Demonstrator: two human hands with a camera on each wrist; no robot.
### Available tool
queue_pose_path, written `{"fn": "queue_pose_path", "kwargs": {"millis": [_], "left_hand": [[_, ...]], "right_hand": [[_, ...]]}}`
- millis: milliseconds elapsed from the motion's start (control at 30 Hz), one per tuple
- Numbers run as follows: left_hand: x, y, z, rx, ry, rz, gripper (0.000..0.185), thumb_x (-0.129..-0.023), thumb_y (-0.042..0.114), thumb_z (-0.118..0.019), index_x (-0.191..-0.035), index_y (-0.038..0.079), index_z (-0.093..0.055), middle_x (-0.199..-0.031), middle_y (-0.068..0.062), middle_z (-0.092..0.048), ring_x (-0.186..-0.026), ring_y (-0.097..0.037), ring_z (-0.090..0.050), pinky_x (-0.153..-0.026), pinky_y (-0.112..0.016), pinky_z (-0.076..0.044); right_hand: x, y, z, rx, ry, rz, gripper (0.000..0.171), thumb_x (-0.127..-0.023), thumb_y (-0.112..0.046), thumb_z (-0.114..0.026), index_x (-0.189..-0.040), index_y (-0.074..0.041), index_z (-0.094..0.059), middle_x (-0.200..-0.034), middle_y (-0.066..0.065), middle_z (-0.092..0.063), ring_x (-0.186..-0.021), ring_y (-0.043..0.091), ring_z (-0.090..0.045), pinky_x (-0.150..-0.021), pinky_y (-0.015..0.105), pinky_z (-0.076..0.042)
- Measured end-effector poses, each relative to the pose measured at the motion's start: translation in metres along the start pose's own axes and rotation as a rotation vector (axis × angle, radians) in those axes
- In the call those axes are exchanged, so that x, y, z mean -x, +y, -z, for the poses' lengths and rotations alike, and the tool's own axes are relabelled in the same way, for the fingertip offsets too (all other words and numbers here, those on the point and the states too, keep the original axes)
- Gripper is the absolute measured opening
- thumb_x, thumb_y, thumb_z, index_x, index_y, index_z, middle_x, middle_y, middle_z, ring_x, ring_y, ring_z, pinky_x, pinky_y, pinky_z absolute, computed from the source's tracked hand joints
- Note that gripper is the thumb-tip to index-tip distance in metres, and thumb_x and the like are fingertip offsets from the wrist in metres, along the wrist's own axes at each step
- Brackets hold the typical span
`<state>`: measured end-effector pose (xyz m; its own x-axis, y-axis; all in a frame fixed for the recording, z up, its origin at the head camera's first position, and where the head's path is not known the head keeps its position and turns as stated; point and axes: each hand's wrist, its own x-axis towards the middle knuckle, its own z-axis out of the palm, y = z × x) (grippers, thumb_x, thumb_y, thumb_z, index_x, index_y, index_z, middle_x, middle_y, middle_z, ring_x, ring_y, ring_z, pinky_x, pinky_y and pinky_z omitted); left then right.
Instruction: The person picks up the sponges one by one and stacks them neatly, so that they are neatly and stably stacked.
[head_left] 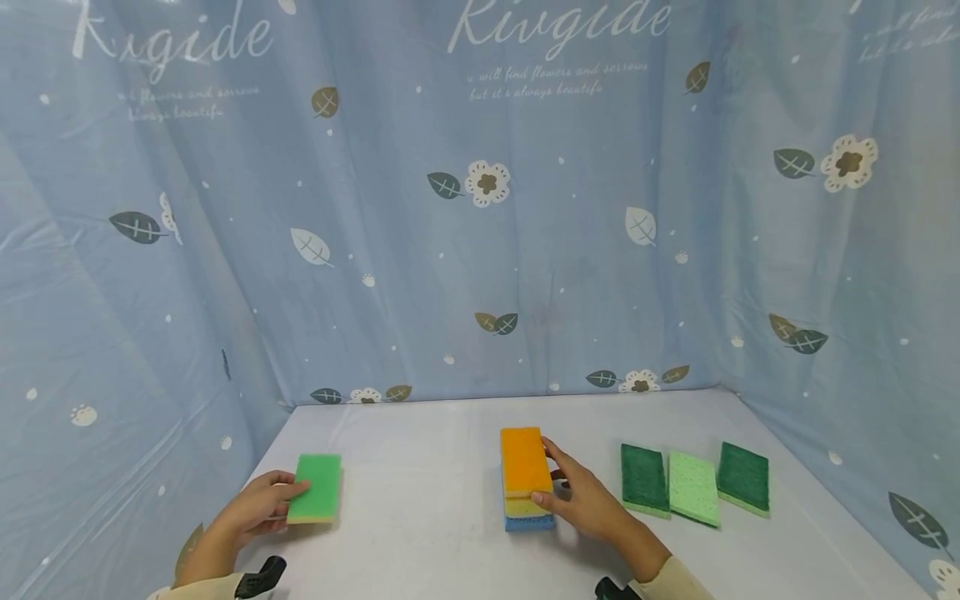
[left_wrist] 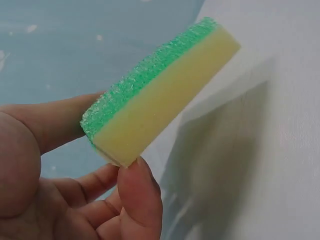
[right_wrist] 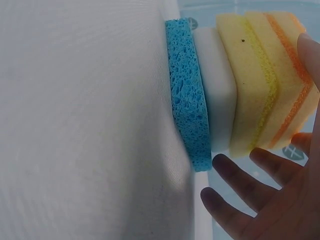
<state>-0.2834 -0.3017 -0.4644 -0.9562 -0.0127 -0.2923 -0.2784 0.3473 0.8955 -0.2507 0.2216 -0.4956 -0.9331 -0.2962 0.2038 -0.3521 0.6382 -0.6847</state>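
My left hand (head_left: 258, 510) pinches a green-topped sponge (head_left: 317, 487) by its left edge, clear of the table. The left wrist view shows its cream foam side (left_wrist: 167, 100) under a coarse green layer. At the middle, my right hand (head_left: 588, 497) holds the upper part of a stack, thumb and index finger at the orange-topped sponges (head_left: 524, 461). Its other fingers spread beside the lower layers. Below the orange lie a cream sponge with a yellow layer (right_wrist: 245, 80), a white sponge (right_wrist: 217, 90) and, at the bottom, a blue sponge (right_wrist: 187, 95).
Right of the stack lie a dark green sponge (head_left: 643, 477), a light green sponge (head_left: 693, 487) and another dark green sponge (head_left: 743, 477), side by side. A blue patterned curtain (head_left: 555, 250) encloses the white table (head_left: 420, 492) at the back and sides.
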Motion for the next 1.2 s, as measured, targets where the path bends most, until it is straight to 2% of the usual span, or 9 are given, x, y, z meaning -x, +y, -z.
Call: {"fn": "queue_pose_path", "kwargs": {"millis": [333,633,867,1200], "left_hand": [[-0.001,0.003,-0.008,0.027,-0.097,-0.049,0.060,-0.092,0.031,-0.068,-0.127,-0.008,-0.039,-0.087,-0.007,-0.064,-0.073,-0.020,-0.064,-0.061,-0.033,-0.054],[-0.010,0.002,-0.019,0.119,-0.199,-0.096,0.060,-0.095,0.029,-0.065,-0.129,-0.008,-0.033,-0.094,-0.008,-0.065,-0.083,-0.023,-0.067,-0.068,-0.038,-0.055],[-0.012,0.010,-0.034,0.133,-0.233,-0.121,0.058,-0.093,0.025,-0.067,-0.129,-0.007,-0.035,-0.099,-0.010,-0.064,-0.088,-0.025,-0.067,-0.074,-0.043,-0.056],[-0.014,0.020,-0.056,0.140,-0.258,-0.142,0.055,-0.095,0.026,-0.065,-0.127,-0.007,-0.035,-0.100,-0.011,-0.063,-0.090,-0.025,-0.066,-0.073,-0.043,-0.055]], "right_hand": [[0.000,0.003,-0.002,0.002,-0.006,0.007,0.089,-0.087,-0.064,-0.059,-0.157,-0.033,-0.012,-0.152,0.006,-0.035,-0.112,0.023,-0.056,-0.092,0.050,-0.048],[0.000,0.004,-0.002,0.008,-0.005,0.002,0.089,-0.088,-0.064,-0.058,-0.157,-0.033,-0.011,-0.152,0.007,-0.035,-0.112,0.023,-0.056,-0.091,0.052,-0.048],[-0.001,0.004,-0.001,0.010,-0.008,-0.003,0.090,-0.087,-0.065,-0.058,-0.157,-0.033,-0.012,-0.152,0.007,-0.035,-0.112,0.024,-0.056,-0.092,0.053,-0.047],[-0.001,0.003,0.000,0.015,-0.010,-0.009,0.089,-0.088,-0.064,-0.058,-0.157,-0.033,-0.012,-0.152,0.007,-0.035,-0.111,0.023,-0.057,-0.092,0.054,-0.047]]}}
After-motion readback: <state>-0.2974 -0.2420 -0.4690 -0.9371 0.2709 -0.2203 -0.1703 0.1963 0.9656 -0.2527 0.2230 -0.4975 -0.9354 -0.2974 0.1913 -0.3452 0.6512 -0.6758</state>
